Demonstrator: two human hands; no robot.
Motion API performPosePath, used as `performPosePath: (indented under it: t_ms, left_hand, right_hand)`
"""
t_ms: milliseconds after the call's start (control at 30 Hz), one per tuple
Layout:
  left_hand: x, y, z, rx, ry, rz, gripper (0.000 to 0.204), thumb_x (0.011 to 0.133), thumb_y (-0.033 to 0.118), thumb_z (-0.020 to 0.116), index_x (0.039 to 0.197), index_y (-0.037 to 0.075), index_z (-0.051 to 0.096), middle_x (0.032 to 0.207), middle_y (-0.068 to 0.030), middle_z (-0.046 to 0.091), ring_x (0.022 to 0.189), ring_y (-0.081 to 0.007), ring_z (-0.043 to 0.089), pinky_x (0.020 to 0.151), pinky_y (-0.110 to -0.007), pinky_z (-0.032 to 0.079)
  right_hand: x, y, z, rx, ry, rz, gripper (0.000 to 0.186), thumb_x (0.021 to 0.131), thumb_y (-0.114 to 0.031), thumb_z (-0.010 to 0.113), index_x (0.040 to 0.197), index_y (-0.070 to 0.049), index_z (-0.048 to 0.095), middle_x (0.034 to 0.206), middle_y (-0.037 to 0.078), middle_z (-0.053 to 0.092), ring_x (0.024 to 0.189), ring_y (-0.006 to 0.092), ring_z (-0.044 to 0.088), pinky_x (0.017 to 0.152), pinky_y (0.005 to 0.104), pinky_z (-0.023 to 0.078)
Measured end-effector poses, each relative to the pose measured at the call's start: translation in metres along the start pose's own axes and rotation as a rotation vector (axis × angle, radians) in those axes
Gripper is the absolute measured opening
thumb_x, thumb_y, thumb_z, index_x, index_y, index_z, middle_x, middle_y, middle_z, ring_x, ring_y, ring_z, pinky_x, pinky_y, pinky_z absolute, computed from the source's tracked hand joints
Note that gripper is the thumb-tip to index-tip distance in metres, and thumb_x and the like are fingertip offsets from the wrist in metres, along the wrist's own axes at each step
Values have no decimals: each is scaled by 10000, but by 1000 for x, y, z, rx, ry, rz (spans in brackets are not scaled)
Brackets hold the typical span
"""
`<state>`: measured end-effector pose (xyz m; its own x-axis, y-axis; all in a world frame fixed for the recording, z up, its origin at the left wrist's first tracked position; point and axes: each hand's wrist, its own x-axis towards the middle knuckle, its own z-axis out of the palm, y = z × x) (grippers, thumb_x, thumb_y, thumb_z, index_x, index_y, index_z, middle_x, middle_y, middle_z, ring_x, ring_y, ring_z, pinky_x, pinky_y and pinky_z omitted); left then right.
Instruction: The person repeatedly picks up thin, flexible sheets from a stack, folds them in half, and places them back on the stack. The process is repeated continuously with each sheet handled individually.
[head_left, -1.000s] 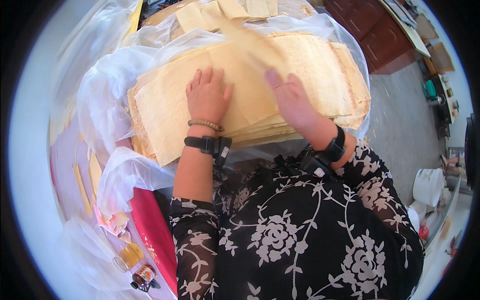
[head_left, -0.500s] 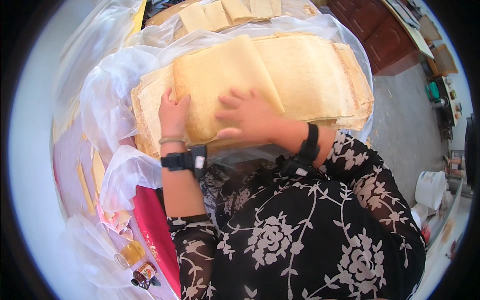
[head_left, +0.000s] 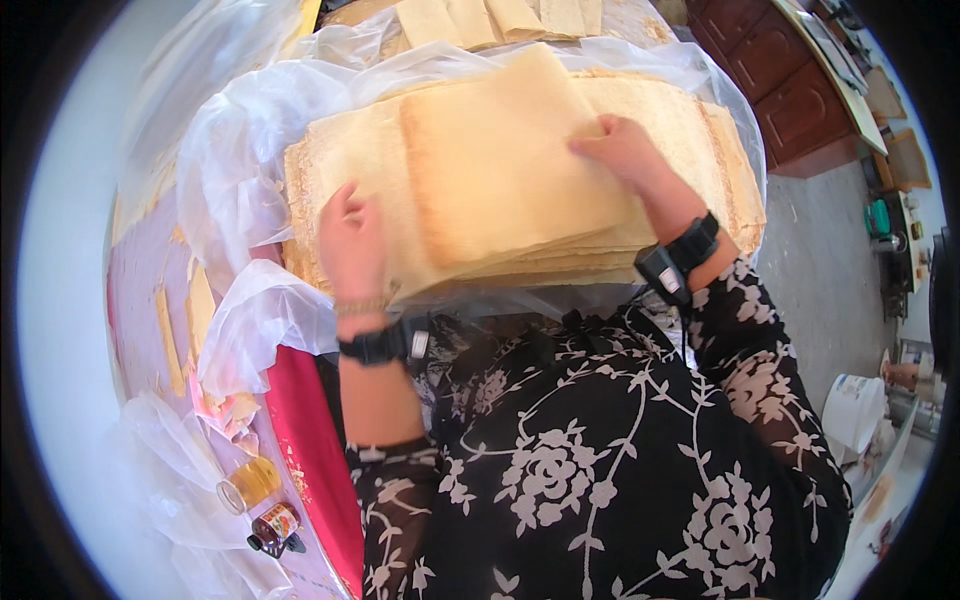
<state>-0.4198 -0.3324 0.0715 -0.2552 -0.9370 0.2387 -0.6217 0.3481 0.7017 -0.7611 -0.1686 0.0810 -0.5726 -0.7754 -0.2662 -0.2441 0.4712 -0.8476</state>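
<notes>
Folded tan sheet (head_left: 510, 165) over the middle of a thick stack (head_left: 680, 150) of similar thin sheets, near the table's near edge, is what we have before us. Our right hand (head_left: 628, 150) pinches its right edge between thumb and fingers. Our left hand (head_left: 352, 235) is beside its left edge, over the stack's left part, the fingers loosely curled; it is blurred, and we cannot tell whether it grips anything. We see layered edges on the stack's near side, and crumpled clear plastic (head_left: 225, 135) lies around it on the table (head_left: 140, 280). Along the table's far edge we find a row of tan pieces (head_left: 455, 22). Toward the near left corner, beside a red cloth (head_left: 310, 450), are a jar with yellowish contents (head_left: 250, 485) and, just beside it, a dark bottle (head_left: 275, 527). Right of the table, on the grey floor (head_left: 830, 230), we see a white bucket (head_left: 853, 410) and a brown cabinet (head_left: 810, 110).
</notes>
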Motion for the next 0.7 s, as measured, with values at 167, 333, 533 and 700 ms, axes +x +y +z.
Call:
performPosePath:
  t_ms: [167, 333, 533, 700]
  left_hand:
    - [-60, -52, -44, 184, -181, -248, 355, 1035, 330, 637, 1021, -14, 722, 811, -68, 706, 771, -155, 664, 667, -323, 525]
    - [-99, -54, -18, -665, -388, -657, 325, 1041, 305, 655, 1027, -12, 724, 955, -48, 743, 866, -147, 677, 755, -286, 523]
    - [-99, 22, -34, -742, -285, -367, 214, 1026, 192, 675, 1098, -5, 714, 1086, -21, 718, 974, -92, 636, 871, -256, 500]
    - [-75, 108, -27, -631, -387, -90, 149, 1020, 138, 670, 1000, -7, 700, 933, 38, 681, 854, -41, 575, 764, -245, 479]
  right_hand:
    - [-6, 17, -43, -669, 368, -255, 543, 842, -241, 806, 1349, -117, 660, 1259, 144, 715, 1150, 320, 685, 969, 435, 546]
    - [-21, 20, -8, -832, 207, -842, 490, 929, -234, 702, 1413, -218, 627, 1466, 105, 598, 1387, 304, 507, 1152, 454, 405]
    - [-43, 31, 17, -669, 146, -912, 328, 982, -315, 649, 1285, -220, 730, 1405, 84, 644, 1319, 295, 549, 1148, 453, 368]
    - [-41, 26, 8, -336, 2, -770, 411, 1055, -429, 530, 1211, -134, 770, 1321, 127, 688, 1292, 314, 567, 1155, 434, 360]
